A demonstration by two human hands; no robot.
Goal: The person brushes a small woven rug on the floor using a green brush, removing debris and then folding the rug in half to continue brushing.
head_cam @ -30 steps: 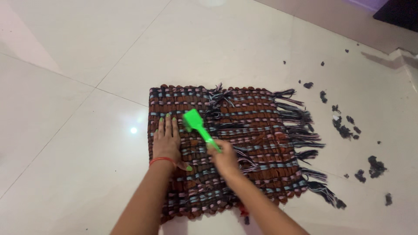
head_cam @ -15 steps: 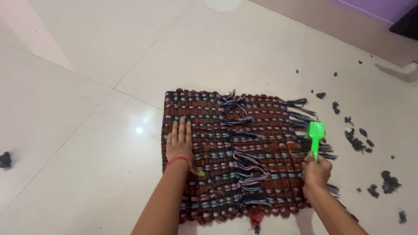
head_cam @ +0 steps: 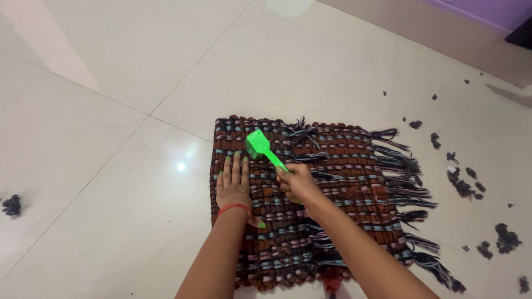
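Note:
A woven floor mat (head_cam: 343,182) in brown with pink and blue stripes lies flat on the pale tiles, dark fringe along its right edge. My left hand (head_cam: 235,185) presses flat on the mat's left part, fingers spread, a red band on the wrist. My right hand (head_cam: 296,182) grips the handle of a bright green brush (head_cam: 260,147). The brush head rests on the mat near its top left, just right of my left fingertips.
Dark lint clumps (head_cam: 463,182) lie scattered on the floor right of the fringe, and more lint (head_cam: 505,238) sits at the lower right. One clump (head_cam: 11,205) lies far left. A wall base (head_cam: 443,39) runs along the top right.
The brush swept from the mat's left to the fringe on the right, then came back to the top left. My left hand stayed pressed on the mat.

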